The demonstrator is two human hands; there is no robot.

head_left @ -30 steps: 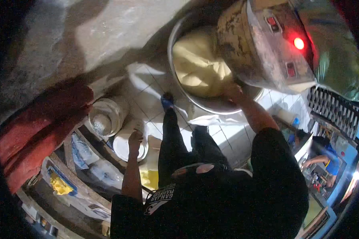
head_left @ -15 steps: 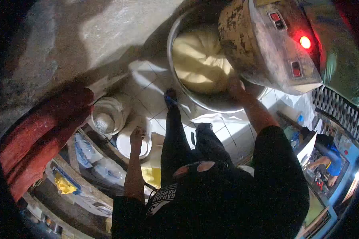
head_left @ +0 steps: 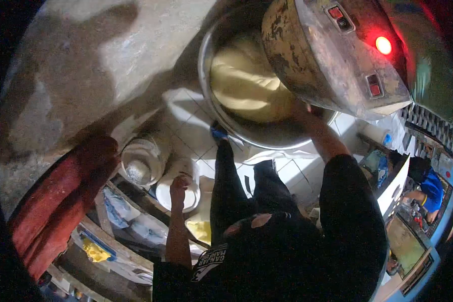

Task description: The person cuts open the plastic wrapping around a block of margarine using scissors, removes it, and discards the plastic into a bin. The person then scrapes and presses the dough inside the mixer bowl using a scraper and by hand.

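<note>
A large steel bowl point(head_left: 205, 83) holds a mass of pale yellow dough point(head_left: 244, 85) under a worn metal machine head point(head_left: 332, 55). My right hand point(head_left: 301, 111) reaches over the bowl's near side, at the dough's right edge; its fingers are in shadow and blurred, so what they hold, if anything, is hidden. Above a white lidded bucket point(head_left: 190, 200) hangs my left hand point(head_left: 179, 185), its fingers curled in, touching nothing that I can make out.
An open white bucket point(head_left: 138, 163) stands left of the lidded one. Red cloth point(head_left: 65, 211) hangs at the left, near shelves with yellow material point(head_left: 95, 250). A person in blue point(head_left: 432, 191) is at the far right. Two switches and a red light are on the machine.
The view has shifted slightly. The dough's folds have changed shape in the bowl. My right hand stays at the dough's right edge, and my left hand remains over the lidded bucket.
</note>
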